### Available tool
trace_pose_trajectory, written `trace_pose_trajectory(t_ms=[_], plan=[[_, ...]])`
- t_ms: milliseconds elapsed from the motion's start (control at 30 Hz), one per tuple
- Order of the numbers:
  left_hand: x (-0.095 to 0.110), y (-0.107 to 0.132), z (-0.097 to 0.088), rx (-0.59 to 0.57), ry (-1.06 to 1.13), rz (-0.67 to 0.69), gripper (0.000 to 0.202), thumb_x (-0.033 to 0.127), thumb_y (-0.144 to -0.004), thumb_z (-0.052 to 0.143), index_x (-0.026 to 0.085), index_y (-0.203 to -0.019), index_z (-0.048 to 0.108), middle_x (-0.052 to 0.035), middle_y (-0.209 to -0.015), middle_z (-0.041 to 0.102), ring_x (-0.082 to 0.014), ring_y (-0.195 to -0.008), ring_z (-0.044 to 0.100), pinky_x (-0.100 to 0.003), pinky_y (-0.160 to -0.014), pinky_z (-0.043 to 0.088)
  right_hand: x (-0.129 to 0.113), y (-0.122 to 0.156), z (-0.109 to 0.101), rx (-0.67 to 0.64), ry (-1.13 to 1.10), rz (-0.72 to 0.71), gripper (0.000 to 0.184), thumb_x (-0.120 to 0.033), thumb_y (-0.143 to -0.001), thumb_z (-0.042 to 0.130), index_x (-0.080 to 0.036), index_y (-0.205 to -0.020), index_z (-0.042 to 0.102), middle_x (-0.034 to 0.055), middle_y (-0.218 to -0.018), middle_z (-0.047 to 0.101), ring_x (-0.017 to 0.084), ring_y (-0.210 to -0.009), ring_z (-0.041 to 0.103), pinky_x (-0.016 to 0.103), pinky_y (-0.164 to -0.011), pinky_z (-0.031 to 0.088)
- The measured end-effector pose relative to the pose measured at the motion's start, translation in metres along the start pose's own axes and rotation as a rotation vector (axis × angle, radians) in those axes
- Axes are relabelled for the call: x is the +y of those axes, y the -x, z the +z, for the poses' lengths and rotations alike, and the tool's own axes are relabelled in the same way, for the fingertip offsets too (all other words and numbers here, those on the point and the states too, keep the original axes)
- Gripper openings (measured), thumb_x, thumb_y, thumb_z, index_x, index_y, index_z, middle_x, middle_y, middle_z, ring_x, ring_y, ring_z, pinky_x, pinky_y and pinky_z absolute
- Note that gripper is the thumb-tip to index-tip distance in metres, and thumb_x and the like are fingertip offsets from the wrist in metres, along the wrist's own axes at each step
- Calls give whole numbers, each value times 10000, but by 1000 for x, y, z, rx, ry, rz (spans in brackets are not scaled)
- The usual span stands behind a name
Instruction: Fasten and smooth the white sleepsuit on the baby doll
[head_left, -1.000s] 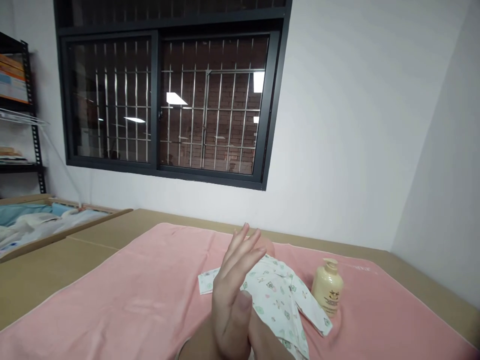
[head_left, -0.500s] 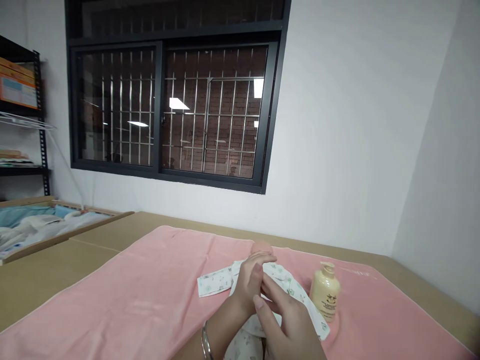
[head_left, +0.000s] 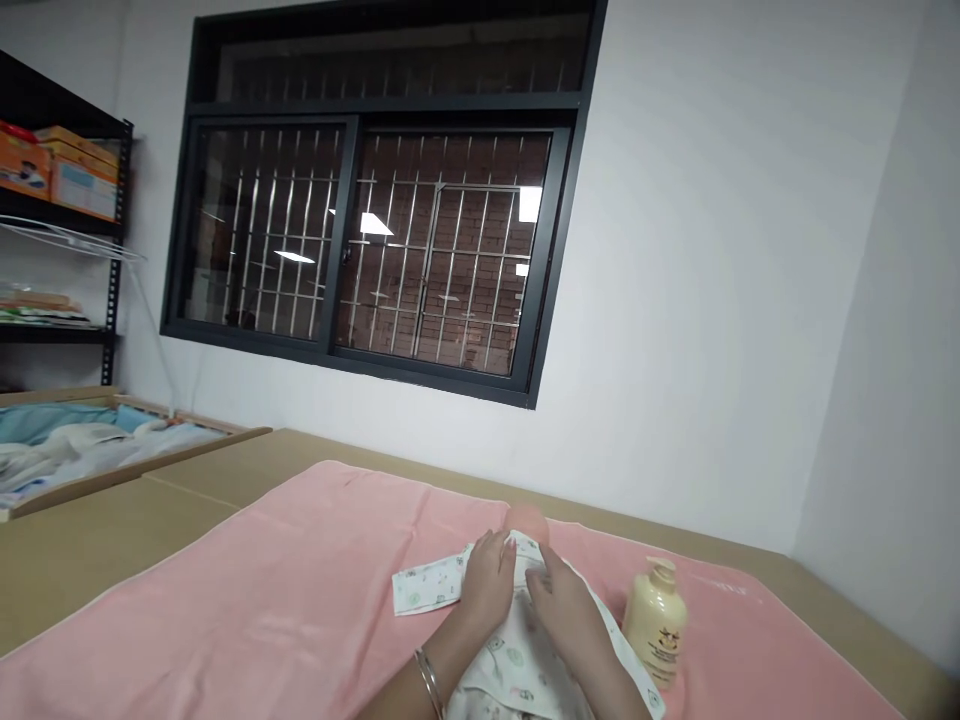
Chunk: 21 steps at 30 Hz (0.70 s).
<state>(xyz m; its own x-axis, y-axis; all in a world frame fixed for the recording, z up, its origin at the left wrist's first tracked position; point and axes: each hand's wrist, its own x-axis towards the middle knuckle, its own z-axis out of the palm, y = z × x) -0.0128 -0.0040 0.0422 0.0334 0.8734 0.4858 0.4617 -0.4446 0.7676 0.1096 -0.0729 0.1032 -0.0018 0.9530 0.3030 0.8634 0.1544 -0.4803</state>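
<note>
A baby outfit (head_left: pixel 517 650), white with small green prints, lies spread on the pink blanket (head_left: pixel 300 590), one sleeve stretched to the left. Above its collar shows a smooth, rounded, skin-toned head (head_left: pixel 527 521), apparently a doll's. My left hand (head_left: pixel 491 580), with silver bangles on the wrist, rests on the left upper chest of the outfit, fingers extended and close together. On the opposite side my right hand (head_left: pixel 564 600) lies against the chest, its fingers loosely bent and apart. Neither hand visibly grips anything. The doll's body is hidden by the clothing and hands.
A cream pump bottle (head_left: pixel 657 622) stands on the blanket right of the outfit. A wooden-edged crib (head_left: pixel 187 455) with bedding is at the left, under a black shelf (head_left: pixel 112 290) holding boxes. The wall and a barred window (head_left: pixel 442 250) rise behind the tan table (head_left: pixel 285 445).
My hands were pressed together above the outfit; now they have parted and lie on either side of its chest. The camera view has shifted and tilted slightly.
</note>
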Motion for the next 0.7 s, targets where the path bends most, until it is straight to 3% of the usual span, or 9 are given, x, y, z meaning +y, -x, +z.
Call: trace_pose_trajectory(t_ms=[133,233,333,467,700], plan=[[-23,5,14,-14,-94,-27,537,449,-940,254,160,-1228,603,-108,-1285,609,-245,-1225,500,-384,-1096,309,33,-19,45,-68,146,46,563,-322,-926,300,-68,-1409,439,144,-1490,352,277,-1397,288,398,-1136,243],[-39,10,25,-5,-156,-45,545,434,-931,272,155,-1302,557,-95,-1403,522,-240,-1321,417,-386,-1153,223,43,-26,65,-92,286,74,602,-331,-932,321,-45,-1460,352,149,-1536,247,306,-1436,161,433,-1164,161],[-45,12,30,-15,-172,-57,551,425,-928,277,159,-1342,524,-79,-1449,474,-231,-1365,367,-383,-1172,190,45,-32,71,-96,332,42,612,-353,-944,295,-30,-1462,345,153,-1537,244,301,-1443,129,425,-1176,112],[-43,11,30,-34,-189,-65,552,404,-924,291,155,-1372,494,-72,-1482,430,-232,-1397,322,-397,-1186,167,53,-43,71,-52,263,107,632,-422,-946,263,-101,-1488,306,117,-1559,193,291,-1446,125,460,-1156,170],[-44,14,31,-13,-228,-3,527,288,-905,300,131,-1368,495,-90,-1480,430,-240,-1390,336,-427,-1187,188,58,-53,70,-19,304,109,626,-404,-944,267,-71,-1471,327,145,-1545,223,287,-1440,152,481,-1150,159]])
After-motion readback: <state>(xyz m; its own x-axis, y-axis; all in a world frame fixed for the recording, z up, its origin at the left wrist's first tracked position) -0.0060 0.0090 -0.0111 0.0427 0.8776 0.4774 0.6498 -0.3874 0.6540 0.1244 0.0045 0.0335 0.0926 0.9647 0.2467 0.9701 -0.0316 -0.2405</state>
